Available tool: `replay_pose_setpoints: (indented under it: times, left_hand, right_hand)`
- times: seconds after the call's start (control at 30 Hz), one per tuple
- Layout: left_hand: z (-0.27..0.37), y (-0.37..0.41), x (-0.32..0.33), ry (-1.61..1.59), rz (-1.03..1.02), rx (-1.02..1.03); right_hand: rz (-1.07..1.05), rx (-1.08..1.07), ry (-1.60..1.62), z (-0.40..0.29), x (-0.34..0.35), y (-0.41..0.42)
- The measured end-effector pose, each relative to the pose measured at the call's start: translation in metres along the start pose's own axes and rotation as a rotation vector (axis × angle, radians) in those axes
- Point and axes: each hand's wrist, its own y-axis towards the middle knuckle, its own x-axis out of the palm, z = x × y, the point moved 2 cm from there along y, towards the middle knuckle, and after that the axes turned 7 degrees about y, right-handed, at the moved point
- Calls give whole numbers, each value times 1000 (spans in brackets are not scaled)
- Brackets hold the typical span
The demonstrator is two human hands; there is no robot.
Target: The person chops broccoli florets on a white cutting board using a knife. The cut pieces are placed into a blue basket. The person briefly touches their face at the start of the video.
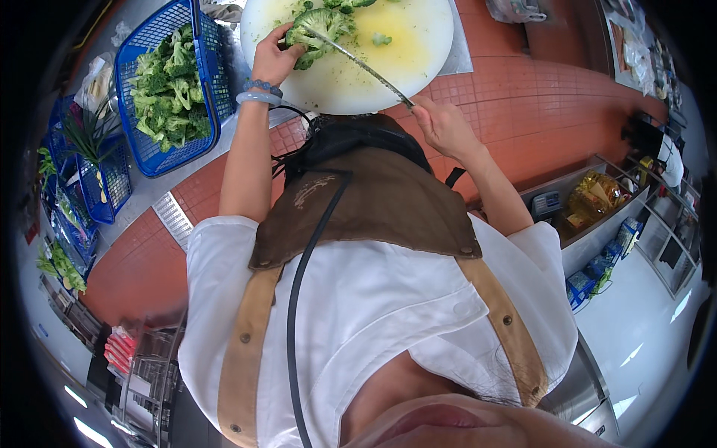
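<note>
My left hand (278,55) grips a large head of broccoli (322,29) at the left part of a round white cutting board (358,92). In my right hand (445,124) is the handle end of a knife (369,70), its narrow blade reaching up and left with the tip against the broccoli. The handle itself is mostly hidden by my fingers. A small cut piece of broccoli (381,39) and green crumbs lie on the yellow-stained board. More broccoli shows at the board's top edge, partly cut off by the picture.
Left of the board, a blue plastic basket (126,123) holds many broccoli florets (173,89) on a metal table. Smaller blue baskets (106,190) with green vegetables stand farther left. Red floor tiles (515,112) spread to the right, near a metal counter with a yellow oil bottle (594,193).
</note>
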Motion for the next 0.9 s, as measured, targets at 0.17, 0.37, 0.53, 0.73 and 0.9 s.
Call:
replay_pose_setpoints:
  times: [0.17,0.37,0.53,0.73,0.9]
  left_hand:
    - [10,-4,8,304,73,263]
    - [6,-31,16,119,275,323]
    - [9,-42,9,256,448,570]
    - [6,-51,10,460,546,559]
    - [15,-57,17,319,662,453]
  right_hand:
    - [47,90,-116,-5,16,12]
    - [81,335,419,-6,27,16]
    - [38,532,728,-15,34,17]
    - [106,379,476,-11,43,14]
    - [260,72,-55,1,67,26]
